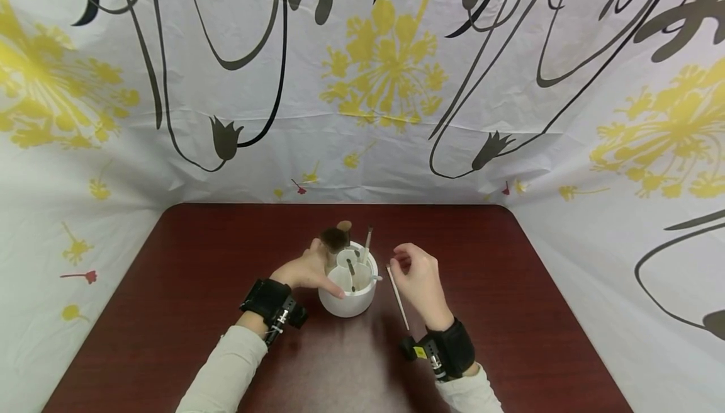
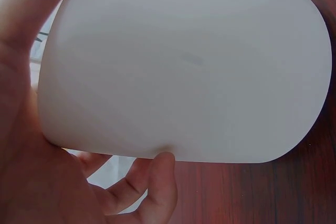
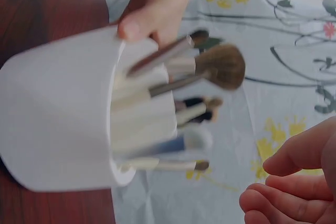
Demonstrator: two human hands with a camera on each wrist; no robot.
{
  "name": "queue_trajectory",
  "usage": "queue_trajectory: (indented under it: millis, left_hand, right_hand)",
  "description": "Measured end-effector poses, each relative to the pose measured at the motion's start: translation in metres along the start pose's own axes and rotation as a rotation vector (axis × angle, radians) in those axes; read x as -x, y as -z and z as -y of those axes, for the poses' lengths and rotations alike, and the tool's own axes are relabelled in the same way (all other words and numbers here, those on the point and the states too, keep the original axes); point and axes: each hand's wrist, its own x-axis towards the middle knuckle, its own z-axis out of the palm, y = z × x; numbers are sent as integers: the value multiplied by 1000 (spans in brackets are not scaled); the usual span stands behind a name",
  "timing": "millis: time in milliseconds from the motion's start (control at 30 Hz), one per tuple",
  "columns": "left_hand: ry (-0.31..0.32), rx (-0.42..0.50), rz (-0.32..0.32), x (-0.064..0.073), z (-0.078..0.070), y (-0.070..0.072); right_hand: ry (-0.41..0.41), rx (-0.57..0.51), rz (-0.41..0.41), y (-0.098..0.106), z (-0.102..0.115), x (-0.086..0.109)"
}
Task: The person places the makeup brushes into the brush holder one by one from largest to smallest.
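A white round brush holder [image 1: 347, 305] with inner compartments stands on the table, several makeup brushes upright or leaning in it. My left hand [image 1: 306, 269] grips its left side, thumb at the rim; in the left wrist view curled fingers [image 2: 163, 182] press its wall. A fluffy brown brush [image 3: 223, 67] and a blue-handled brush [image 3: 173, 144] stick out of the holder in the right wrist view. To the right of the holder, my right hand [image 1: 420, 281] hovers with loosely bent fingers, nothing visible in them. Beside it a slim pale stick [image 1: 399, 298] appears to lie on the table.
The dark red-brown table [image 1: 226, 243] extends around the holder on all sides. Behind and beside it hangs a white cloth [image 1: 340, 167] printed with yellow and grey flowers. Black camera straps [image 1: 453, 347] wrap both wrists.
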Motion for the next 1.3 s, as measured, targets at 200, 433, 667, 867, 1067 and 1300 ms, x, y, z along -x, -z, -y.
queue_trajectory:
  millis: [200, 433, 667, 867, 1067, 1300]
  left_hand:
    - [12, 1, -1, 0, -1, 0]
    - [18, 12, -1, 1, 0, 1]
    - [17, 2, 2, 0, 0, 0]
    - [34, 1, 6, 0, -1, 1]
    - [42, -1, 12, 1, -2, 2]
    - [26, 4, 10, 0, -1, 1]
  right_hand:
    - [-56, 59, -6, 6, -12, 6]
    - [-112, 100, 40, 7, -21, 10]
    - [-190, 150, 122, 2, -33, 16]
    - [-209, 175, 154, -3, -41, 19]
    - [-240, 205, 196, -10, -49, 23]
    - [-303, 237, 266, -19, -61, 28]
